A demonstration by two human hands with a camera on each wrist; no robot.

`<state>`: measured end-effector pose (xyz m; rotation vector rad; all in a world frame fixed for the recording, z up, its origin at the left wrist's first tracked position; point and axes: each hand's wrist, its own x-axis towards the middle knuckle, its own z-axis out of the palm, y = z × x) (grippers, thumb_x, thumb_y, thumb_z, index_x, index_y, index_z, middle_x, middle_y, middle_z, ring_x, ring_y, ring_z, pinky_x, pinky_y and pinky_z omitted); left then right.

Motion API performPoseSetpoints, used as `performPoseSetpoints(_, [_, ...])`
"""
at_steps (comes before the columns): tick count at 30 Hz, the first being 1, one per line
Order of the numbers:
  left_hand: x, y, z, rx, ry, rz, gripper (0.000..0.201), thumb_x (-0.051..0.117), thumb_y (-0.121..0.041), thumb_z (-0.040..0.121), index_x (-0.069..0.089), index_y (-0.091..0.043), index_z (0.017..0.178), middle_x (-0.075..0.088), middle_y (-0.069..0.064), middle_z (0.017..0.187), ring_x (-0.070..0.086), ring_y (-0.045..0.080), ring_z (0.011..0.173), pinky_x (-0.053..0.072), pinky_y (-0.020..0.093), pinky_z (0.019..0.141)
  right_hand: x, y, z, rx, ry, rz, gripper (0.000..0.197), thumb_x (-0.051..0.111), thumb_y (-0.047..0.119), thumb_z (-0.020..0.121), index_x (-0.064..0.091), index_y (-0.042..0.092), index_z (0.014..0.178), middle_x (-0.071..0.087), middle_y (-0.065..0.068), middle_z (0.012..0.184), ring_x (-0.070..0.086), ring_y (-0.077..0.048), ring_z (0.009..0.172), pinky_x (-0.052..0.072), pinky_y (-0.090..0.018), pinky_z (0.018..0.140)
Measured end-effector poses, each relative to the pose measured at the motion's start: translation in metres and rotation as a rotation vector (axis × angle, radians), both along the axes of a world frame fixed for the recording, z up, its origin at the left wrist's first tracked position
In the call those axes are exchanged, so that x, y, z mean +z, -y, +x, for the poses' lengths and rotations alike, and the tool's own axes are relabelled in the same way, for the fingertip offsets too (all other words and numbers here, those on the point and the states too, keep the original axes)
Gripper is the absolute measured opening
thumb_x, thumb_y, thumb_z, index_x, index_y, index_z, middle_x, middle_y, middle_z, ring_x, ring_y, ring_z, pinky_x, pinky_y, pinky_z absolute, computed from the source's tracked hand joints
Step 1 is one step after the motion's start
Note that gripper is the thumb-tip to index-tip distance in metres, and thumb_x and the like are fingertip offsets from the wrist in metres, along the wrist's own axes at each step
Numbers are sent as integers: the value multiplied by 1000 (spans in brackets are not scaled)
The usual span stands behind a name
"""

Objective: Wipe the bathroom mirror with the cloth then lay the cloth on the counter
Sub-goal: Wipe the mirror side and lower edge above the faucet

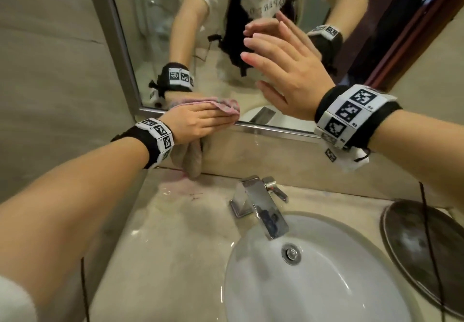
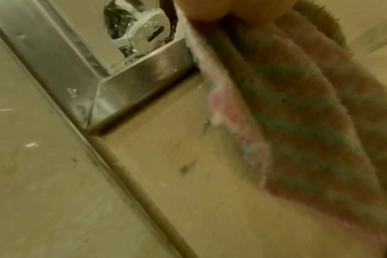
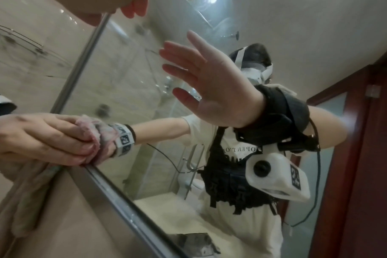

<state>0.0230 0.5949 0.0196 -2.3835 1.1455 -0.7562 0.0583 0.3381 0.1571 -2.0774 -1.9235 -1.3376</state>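
Observation:
The mirror has a metal frame. My left hand presses a pink cloth with flat fingers against the glass, just above the bottom frame near the mirror's lower left corner. The rest of the cloth hangs below my palm over the backsplash. The left wrist view shows the striped cloth hanging beside the frame corner. My right hand is spread open, fingertips on the glass, up and to the right. In the right wrist view the left hand lies on the cloth.
Below the mirror a beige stone counter holds a white basin with a chrome faucet. A dark round dish sits at the counter's right. A tiled wall closes the left side. Thin black cables hang from both wrists.

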Motion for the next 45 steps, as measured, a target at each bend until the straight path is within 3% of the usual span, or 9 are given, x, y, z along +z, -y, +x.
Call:
performPoseSetpoints(6, [21, 2, -8, 9, -95, 30, 39, 18, -14, 104, 35, -5, 138, 49, 6, 141, 33, 14, 133, 16, 30, 115, 11, -19, -8, 4, 3, -30, 38, 51, 18, 93, 57, 2, 126, 57, -17, 130, 52, -33, 124, 28, -50, 110])
performPoseSetpoints(13, [32, -2, -32, 59, -24, 94, 46, 13, -19, 105, 44, -2, 133, 55, 10, 135, 40, 21, 130, 12, 25, 114, 31, -30, -25, 34, -12, -9, 37, 50, 19, 94, 57, 1, 126, 56, -18, 131, 51, -33, 125, 28, -50, 111])
performPoseSetpoints(16, [27, -9, -44, 174, -9, 167, 45, 28, -23, 100, 46, -4, 136, 47, 11, 142, 42, 23, 133, 25, 34, 114, 27, -31, -31, 39, -20, -36, 39, 47, 18, 93, 56, 1, 127, 56, -18, 131, 50, -33, 125, 26, -48, 111])
performPoseSetpoints(19, [23, -15, -64, 287, -187, -66, 35, 36, -12, 93, 49, -1, 124, 64, 16, 121, 63, 29, 110, 53, 41, 91, 21, -31, -33, 49, -28, -57, 38, 48, 18, 94, 55, 0, 127, 56, -19, 130, 51, -34, 124, 27, -48, 111])
performPoseSetpoints(24, [18, -18, -87, 531, -223, -305, 62, 88, -1, 44, 66, 0, 102, 69, 13, 103, 69, 26, 93, 57, 29, 68, 16, -32, -34, 81, -54, -91, 39, 49, 18, 94, 53, 0, 128, 56, -19, 129, 51, -33, 124, 26, -47, 112])
performPoseSetpoints(28, [13, -10, -92, 799, -140, -790, 39, 61, 8, 78, 60, -9, 113, 56, 8, 132, 57, 28, 115, 44, 32, 87, 19, -32, -37, 75, -68, -94, 41, 50, 18, 93, 51, 1, 129, 56, -19, 129, 51, -34, 123, 25, -47, 112])
performPoseSetpoints(33, [20, 18, -84, 982, -56, -1357, 29, 43, 9, 82, 62, -4, 100, 59, 15, 110, 57, 33, 97, 43, 36, 81, 20, -20, -42, 107, -97, -124, 41, 46, 19, 94, 51, 2, 131, 56, -17, 129, 51, -33, 123, 25, -46, 113])
performPoseSetpoints(42, [48, 64, -61, 1213, 51, -1991, 14, 40, -4, 88, 32, -15, 92, 56, 12, 102, 53, 29, 84, 42, 36, 83, 12, 40, -31, 29, -150, -148, 40, 49, 17, 92, 53, 0, 128, 57, -18, 127, 52, -34, 122, 31, -50, 111])
performPoseSetpoints(45, [57, 87, -56, 1242, 10, -2013, 19, 41, -4, 89, 28, -16, 96, 54, 10, 107, 58, 31, 98, 33, 25, 67, 10, 58, -28, 10, -164, -145, 42, 53, 14, 89, 53, 1, 128, 57, -18, 127, 52, -33, 122, 32, -50, 111])
